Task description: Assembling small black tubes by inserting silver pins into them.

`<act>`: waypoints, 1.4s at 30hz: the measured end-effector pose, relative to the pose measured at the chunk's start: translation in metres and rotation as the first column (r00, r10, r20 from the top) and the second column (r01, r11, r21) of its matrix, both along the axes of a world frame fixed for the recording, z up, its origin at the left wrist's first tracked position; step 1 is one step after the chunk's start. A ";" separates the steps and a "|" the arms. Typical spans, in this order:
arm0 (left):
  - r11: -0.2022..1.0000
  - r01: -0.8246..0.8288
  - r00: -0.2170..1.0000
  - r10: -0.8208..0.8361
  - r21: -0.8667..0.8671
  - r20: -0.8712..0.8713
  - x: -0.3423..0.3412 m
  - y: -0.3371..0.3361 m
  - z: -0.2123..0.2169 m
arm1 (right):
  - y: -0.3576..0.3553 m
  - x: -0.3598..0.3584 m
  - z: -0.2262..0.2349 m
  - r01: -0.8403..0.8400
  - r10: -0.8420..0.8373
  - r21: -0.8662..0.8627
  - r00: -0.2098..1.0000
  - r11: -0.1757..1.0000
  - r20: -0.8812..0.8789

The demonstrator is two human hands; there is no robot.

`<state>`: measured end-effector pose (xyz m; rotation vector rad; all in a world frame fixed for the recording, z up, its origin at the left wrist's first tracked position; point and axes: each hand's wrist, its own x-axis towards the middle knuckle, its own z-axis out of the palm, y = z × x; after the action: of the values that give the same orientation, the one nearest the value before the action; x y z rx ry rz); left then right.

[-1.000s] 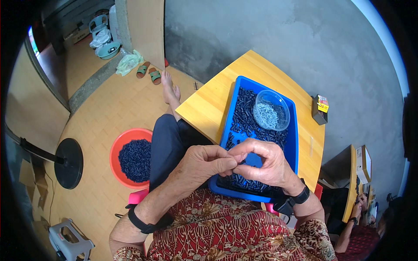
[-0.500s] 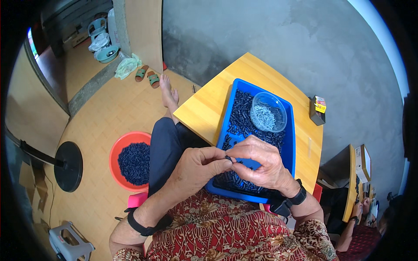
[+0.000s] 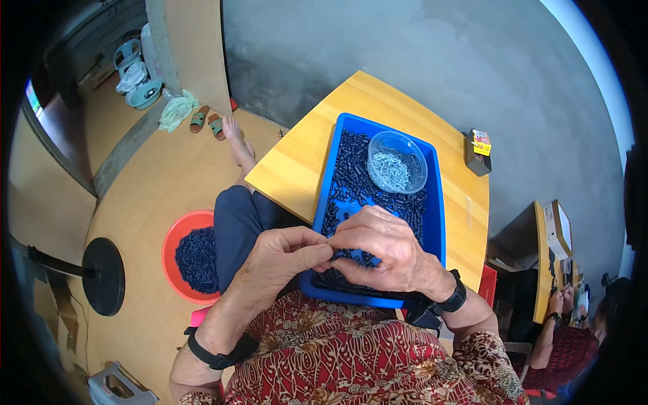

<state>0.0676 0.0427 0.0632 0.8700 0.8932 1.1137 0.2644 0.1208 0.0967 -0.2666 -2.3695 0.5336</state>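
My left hand (image 3: 287, 260) and my right hand (image 3: 385, 246) meet fingertip to fingertip over the near left part of a blue tray (image 3: 440, 209). Thumb and forefinger of each are pinched together. What sits between them is small and nearly covered by the fingers; I cannot make out its kind. Many short black cylindrical pieces (image 3: 351, 165) lie loose in the tray. Toward its far right side, a clear round plastic tub (image 3: 420, 183) rests on them, holding small silvery metal pieces (image 3: 391, 172) that look like screws.
The tray stands on a yellow wooden table (image 3: 287, 158). On the floor to the left, a red basin (image 3: 170, 260) holds more black pieces. A dark box (image 3: 477, 162) with a yellow packet is at the table's right edge. Another person (image 3: 563, 344) sits at a bench, far right.
The whole view has shifted, moving the scene slightly left. My hands stay together over the tray. A dark bit seen between my fingertips before is now mostly hidden.
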 end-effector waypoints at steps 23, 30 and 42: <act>0.998 -0.057 0.995 0.060 -0.035 0.084 0.001 -0.003 -0.002 | -0.003 -0.005 -0.002 0.021 -0.020 0.047 0.999 0.999 -0.026; 0.999 -0.050 0.996 0.051 -0.009 0.075 -0.001 -0.002 -0.004 | -0.004 -0.004 -0.004 0.053 -0.047 0.115 0.997 0.992 -0.054; 0.997 -0.059 0.998 0.057 0.045 0.035 -0.008 -0.006 -0.008 | -0.008 -0.007 0.000 0.062 -0.058 0.070 0.997 0.996 -0.057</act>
<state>0.0600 0.0369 0.0549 0.8650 0.8729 1.1997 0.2571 0.1125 0.0968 -0.2856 -2.3141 0.4218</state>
